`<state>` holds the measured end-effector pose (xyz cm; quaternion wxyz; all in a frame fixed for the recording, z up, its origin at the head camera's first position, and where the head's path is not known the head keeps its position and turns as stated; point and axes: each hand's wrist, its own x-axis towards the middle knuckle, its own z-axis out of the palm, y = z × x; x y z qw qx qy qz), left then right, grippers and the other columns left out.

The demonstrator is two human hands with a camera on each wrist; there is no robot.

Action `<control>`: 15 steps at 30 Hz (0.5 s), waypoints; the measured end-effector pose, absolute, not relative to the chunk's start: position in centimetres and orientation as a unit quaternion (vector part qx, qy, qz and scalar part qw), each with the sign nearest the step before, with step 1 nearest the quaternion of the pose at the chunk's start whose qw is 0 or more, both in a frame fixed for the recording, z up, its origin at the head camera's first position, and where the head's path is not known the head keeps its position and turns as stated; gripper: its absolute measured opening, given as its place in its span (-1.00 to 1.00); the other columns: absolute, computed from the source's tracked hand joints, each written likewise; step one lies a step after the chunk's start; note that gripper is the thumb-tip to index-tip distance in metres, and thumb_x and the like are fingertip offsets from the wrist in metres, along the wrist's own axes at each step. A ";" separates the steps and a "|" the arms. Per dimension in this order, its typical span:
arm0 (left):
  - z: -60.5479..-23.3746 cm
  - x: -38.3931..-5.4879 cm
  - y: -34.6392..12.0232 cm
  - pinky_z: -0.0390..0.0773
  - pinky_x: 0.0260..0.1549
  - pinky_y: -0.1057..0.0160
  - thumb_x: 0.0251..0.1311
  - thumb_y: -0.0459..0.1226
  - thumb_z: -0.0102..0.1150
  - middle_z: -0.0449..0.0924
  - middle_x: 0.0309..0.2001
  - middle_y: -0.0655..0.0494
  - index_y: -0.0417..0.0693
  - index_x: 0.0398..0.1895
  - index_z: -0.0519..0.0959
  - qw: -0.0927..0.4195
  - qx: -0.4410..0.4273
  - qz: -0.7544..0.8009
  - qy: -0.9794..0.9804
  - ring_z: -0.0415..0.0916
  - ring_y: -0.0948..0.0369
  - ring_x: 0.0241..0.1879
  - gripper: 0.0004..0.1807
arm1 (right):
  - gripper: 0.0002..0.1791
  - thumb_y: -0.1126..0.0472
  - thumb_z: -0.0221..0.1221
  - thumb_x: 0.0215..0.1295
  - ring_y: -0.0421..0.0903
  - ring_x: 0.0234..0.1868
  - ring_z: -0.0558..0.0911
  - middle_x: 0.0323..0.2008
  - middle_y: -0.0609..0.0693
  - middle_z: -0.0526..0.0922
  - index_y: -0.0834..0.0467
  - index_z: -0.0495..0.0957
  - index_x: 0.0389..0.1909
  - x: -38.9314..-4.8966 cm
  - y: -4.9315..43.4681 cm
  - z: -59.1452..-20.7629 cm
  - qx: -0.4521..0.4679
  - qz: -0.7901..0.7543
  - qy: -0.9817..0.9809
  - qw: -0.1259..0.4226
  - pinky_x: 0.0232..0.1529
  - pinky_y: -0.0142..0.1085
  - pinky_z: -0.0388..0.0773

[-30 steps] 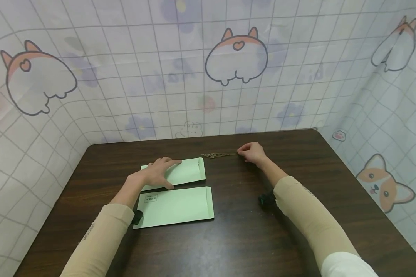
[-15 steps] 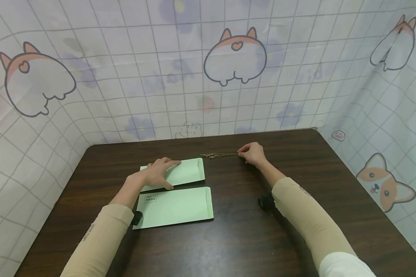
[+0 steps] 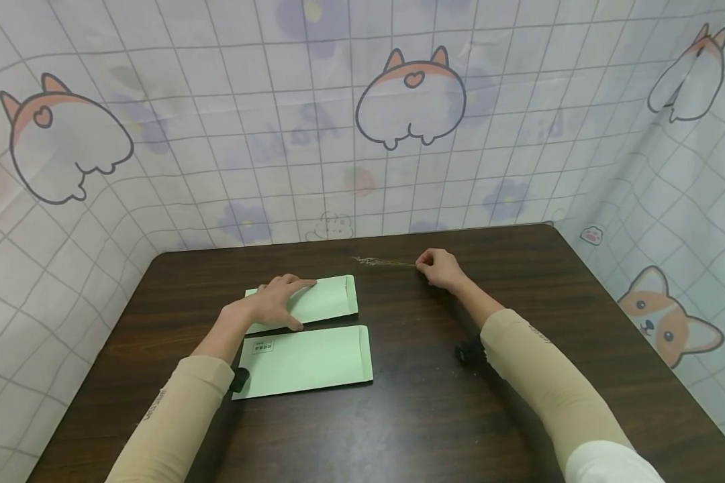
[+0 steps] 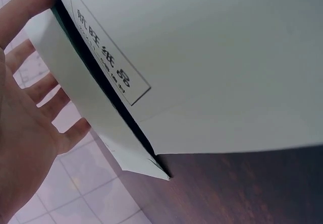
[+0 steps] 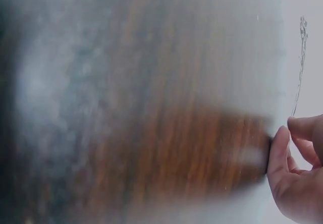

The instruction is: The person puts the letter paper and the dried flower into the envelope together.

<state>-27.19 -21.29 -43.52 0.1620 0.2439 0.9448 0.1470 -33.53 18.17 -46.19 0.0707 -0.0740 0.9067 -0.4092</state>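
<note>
Two pale green envelopes lie on the dark wooden table. My left hand [image 3: 272, 302] rests with spread fingers on the far envelope [image 3: 326, 298], its thumb near the close one. The near envelope [image 3: 308, 362] has a small printed box [image 4: 108, 57], large in the left wrist view. To the right, my right hand [image 3: 441, 268] pinches the stem end of a thin dried grass sprig [image 3: 374, 261] between thumb and fingertips. Its seedy head points left, toward the far envelope. In the right wrist view the sprig [image 5: 302, 57] stands out against the pale wall cloth.
The brown table [image 3: 411, 416] has a far edge close behind the sprig. A white gridded cloth [image 3: 314, 174] with cartoon animals hangs behind and at both sides. Dark wrist cameras [image 3: 471, 350] sit under the sleeves.
The sprig's seedy head has risen slightly and moved a little away from me, off its earlier spot on the table. My right hand has shifted slightly; my left hand has stayed still.
</note>
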 end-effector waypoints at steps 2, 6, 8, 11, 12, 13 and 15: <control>-43.5 -27.2 -21.3 0.02 0.23 -0.56 0.08 -0.07 0.53 0.12 0.50 -0.24 0.06 0.63 0.16 0.163 0.244 0.149 0.944 0.05 -0.25 0.47 0.07 | -0.79 0.28 0.08 0.57 0.00 -0.31 0.63 -0.06 0.21 0.59 0.31 0.58 0.02 -33.5 18.3 -46.1 -0.082 -0.411 0.905 0.074 -0.30 -0.24 0.64; -43.6 -27.2 -21.3 0.01 0.23 -0.56 0.08 -0.07 0.53 0.12 0.50 -0.24 0.06 0.63 0.16 0.164 0.243 0.151 0.944 0.05 -0.25 0.47 0.07 | -0.82 0.26 0.08 0.58 -0.05 -0.39 0.61 -0.13 0.17 0.58 0.28 0.56 -0.01 -33.4 18.4 -46.1 -0.094 -0.409 0.905 0.068 -0.35 -0.25 0.62; -43.6 -27.2 -21.3 0.00 0.23 -0.57 0.08 -0.06 0.53 0.13 0.50 -0.23 0.06 0.63 0.15 0.164 0.243 0.152 0.944 0.06 -0.25 0.47 0.07 | -0.82 0.27 0.08 0.57 -0.05 -0.42 0.61 -0.17 0.16 0.58 0.28 0.57 -0.02 -33.3 18.5 -46.0 -0.102 -0.407 0.906 0.062 -0.37 -0.25 0.61; -43.7 -27.3 -21.3 0.01 0.23 -0.56 0.09 -0.06 0.54 0.13 0.49 -0.23 0.06 0.63 0.15 0.163 0.243 0.151 0.944 0.06 -0.24 0.47 0.07 | -0.82 0.28 0.08 0.57 -0.06 -0.43 0.60 -0.20 0.16 0.60 0.30 0.58 -0.02 -33.0 18.6 -46.0 -0.115 -0.403 0.906 0.058 -0.38 -0.25 0.60; -43.7 -27.3 -21.3 0.01 0.23 -0.57 0.08 -0.06 0.54 0.13 0.49 -0.23 0.07 0.63 0.16 0.163 0.243 0.152 0.944 0.06 -0.24 0.47 0.07 | -0.82 0.29 0.09 0.57 -0.06 -0.43 0.60 -0.20 0.16 0.61 0.30 0.59 -0.02 -32.9 18.7 -45.9 -0.119 -0.402 0.906 0.058 -0.38 -0.24 0.59; -43.7 -27.3 -21.3 0.00 0.23 -0.57 0.08 -0.06 0.54 0.13 0.49 -0.23 0.07 0.63 0.16 0.164 0.243 0.152 0.944 0.06 -0.24 0.47 0.07 | -0.82 0.29 0.09 0.57 -0.06 -0.42 0.60 -0.20 0.17 0.61 0.31 0.59 -0.03 -32.7 18.7 -45.9 -0.124 -0.400 0.906 0.059 -0.37 -0.24 0.59; -43.8 -27.3 -21.4 0.00 0.23 -0.56 0.08 -0.06 0.54 0.13 0.49 -0.23 0.07 0.63 0.16 0.164 0.242 0.151 0.944 0.06 -0.24 0.47 0.07 | -0.82 0.28 0.09 0.57 -0.06 -0.42 0.59 -0.19 0.18 0.62 0.30 0.59 -0.03 -32.5 18.8 -45.8 -0.131 -0.397 0.906 0.064 -0.36 -0.23 0.58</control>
